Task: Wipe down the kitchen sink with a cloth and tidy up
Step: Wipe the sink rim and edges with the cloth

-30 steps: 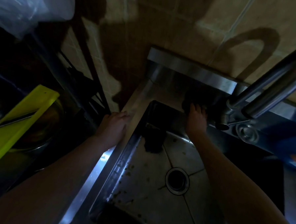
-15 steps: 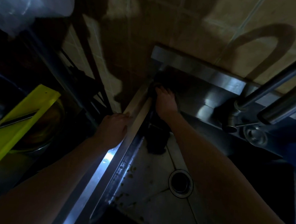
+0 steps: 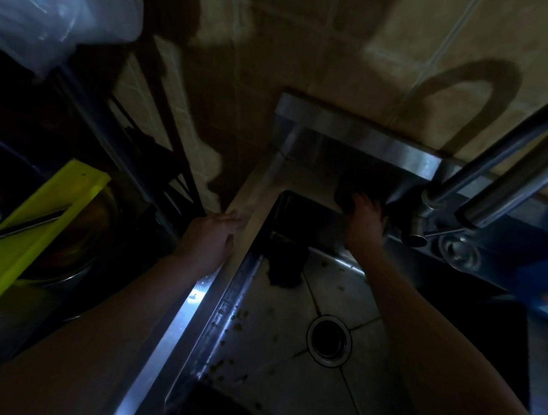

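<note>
The steel sink (image 3: 253, 339) fills the lower middle, dimly lit, with brown specks along its left wall and a round drain (image 3: 329, 340) in its floor. My right hand (image 3: 365, 223) presses a dark cloth (image 3: 350, 187) flat on the sink's back ledge, just left of the faucet base. My left hand (image 3: 212, 239) rests palm down on the sink's left rim, fingers together, holding nothing. A dark object (image 3: 287, 265) sits in the sink's far left corner; I cannot tell what it is.
A curved steel faucet (image 3: 503, 175) rises at the right, with a round fitting (image 3: 459, 252) beside its base. A yellow slicer (image 3: 33, 229) lies over a metal bowl at the left. Clear plastic (image 3: 54, 15) hangs at top left. Tiled wall stands behind.
My right hand slid the cloth left along the back ledge to the sink's corner, then back right to beside the faucet base. My left hand stayed on the left rim.
</note>
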`<state>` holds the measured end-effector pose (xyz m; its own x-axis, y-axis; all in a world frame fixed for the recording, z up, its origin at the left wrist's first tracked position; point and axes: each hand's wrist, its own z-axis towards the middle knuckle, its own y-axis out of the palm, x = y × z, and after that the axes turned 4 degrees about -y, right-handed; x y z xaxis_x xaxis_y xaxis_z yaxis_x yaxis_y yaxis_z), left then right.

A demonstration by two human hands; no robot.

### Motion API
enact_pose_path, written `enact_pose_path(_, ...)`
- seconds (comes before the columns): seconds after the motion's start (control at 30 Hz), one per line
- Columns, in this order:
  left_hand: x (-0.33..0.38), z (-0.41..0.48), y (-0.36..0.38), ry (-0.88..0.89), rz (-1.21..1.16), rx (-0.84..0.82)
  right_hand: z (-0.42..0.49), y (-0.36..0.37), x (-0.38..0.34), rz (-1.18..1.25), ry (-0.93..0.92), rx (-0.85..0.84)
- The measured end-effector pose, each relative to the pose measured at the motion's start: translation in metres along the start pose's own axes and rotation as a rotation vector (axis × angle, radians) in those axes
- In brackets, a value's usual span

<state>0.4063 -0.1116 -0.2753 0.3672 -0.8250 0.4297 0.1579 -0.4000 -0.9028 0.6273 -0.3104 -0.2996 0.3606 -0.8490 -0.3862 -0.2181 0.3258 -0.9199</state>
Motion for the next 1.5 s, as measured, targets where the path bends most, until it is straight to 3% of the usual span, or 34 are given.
enact_pose_path(0.13, 0.000, 0.001, 0.001, -0.008, -0.017, 0.013, 0.009, 0.006, -0.018, 0.056, 0.043, 0.045)
enact_pose_path(0.6, -0.010, -0.001, -0.009, 0.093, -0.023, -0.093, 0.044, 0.045, -0.115, 0.105, -0.279, -0.156)
enact_pose_path(0.7, -0.014, -0.010, -0.019, 0.125, -0.013, -0.031, 0.044, 0.044, -0.116, 0.140, -0.349, -0.170)
enact_pose_path(1.0, -0.015, -0.059, -0.031, -0.132, -0.046, -0.009, -0.036, 0.054, -0.113, 0.292, -0.586, -0.109)
enact_pose_path(1.33, -0.013, -0.114, -0.034, -0.214, -0.066, 0.003, -0.134, 0.064, -0.110, 0.305, -0.687, -0.344)
enact_pose_path(1.5, -0.021, -0.156, -0.033, -0.314, -0.060, 0.000, -0.185, 0.074, -0.110, 0.278, -0.774, -0.378)
